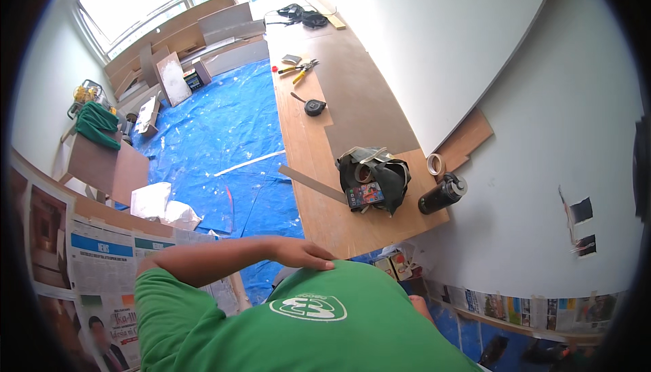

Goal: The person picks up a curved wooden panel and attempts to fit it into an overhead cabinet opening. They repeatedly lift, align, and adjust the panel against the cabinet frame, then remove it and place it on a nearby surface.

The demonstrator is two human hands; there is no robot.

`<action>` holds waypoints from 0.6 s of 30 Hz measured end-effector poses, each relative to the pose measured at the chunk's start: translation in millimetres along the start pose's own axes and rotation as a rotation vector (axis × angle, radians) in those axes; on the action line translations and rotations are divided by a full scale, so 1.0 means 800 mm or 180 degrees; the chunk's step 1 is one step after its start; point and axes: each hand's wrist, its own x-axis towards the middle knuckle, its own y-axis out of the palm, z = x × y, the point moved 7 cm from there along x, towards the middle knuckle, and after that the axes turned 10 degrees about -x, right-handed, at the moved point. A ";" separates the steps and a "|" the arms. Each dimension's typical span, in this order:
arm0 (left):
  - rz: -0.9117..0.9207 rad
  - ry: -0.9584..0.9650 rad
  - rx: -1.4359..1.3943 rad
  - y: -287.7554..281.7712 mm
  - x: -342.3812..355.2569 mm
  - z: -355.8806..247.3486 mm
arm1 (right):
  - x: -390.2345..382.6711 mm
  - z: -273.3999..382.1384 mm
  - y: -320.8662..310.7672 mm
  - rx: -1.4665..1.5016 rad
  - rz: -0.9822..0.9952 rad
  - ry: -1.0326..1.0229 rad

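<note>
My left hand rests on the front of my green shirt, its fingers lying loosely over the cloth and holding nothing. My right hand is mostly hidden behind my body at lower right; only a small part shows. In front of me is a long wooden worktop bearing a dark bag with a phone on it, a black bottle, a tape roll, a flat strip, a tape measure and yellow-handled tools.
A blue tarp covers the floor. Leaning boards line the window. A green cloth drapes over furniture at left, near white sacks. A white wall rises at right; newspapers cover surfaces nearby.
</note>
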 end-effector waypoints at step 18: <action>-0.1004 0.3306 -0.0446 0.141 -0.196 -0.401 | 0.017 0.090 -0.013 0.0475 -0.0214 0.0265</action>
